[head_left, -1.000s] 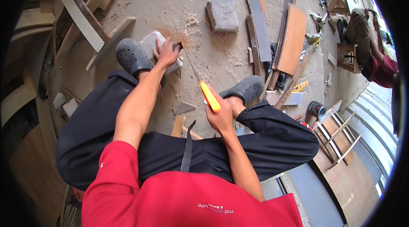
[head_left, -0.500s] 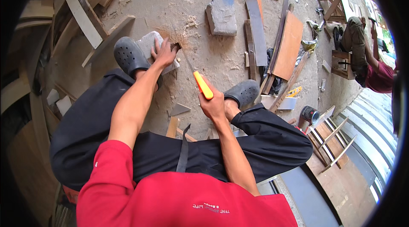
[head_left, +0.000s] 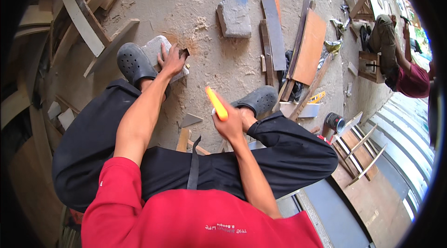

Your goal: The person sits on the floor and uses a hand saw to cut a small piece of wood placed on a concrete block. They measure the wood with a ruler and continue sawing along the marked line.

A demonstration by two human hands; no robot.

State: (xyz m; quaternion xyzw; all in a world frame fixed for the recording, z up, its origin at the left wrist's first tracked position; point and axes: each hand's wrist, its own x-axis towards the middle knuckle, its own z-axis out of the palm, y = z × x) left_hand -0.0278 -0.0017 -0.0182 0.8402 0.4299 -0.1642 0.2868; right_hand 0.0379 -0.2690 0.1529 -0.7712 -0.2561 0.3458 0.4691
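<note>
Right hand (head_left: 229, 122) grips yellow-handled saw (head_left: 216, 103), left hand (head_left: 172, 61) seemingly dark wood (head_left: 186, 53).

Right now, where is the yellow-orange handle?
In the head view, the yellow-orange handle is near the middle, gripped in the person's right hand, just left of the dark grey clog on the right foot.

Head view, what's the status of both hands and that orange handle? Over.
Right hand closed around the orange handle. Left hand on a grey block, dark piece beside it, grip unclear. Dark clog close to the right hand.
</note>
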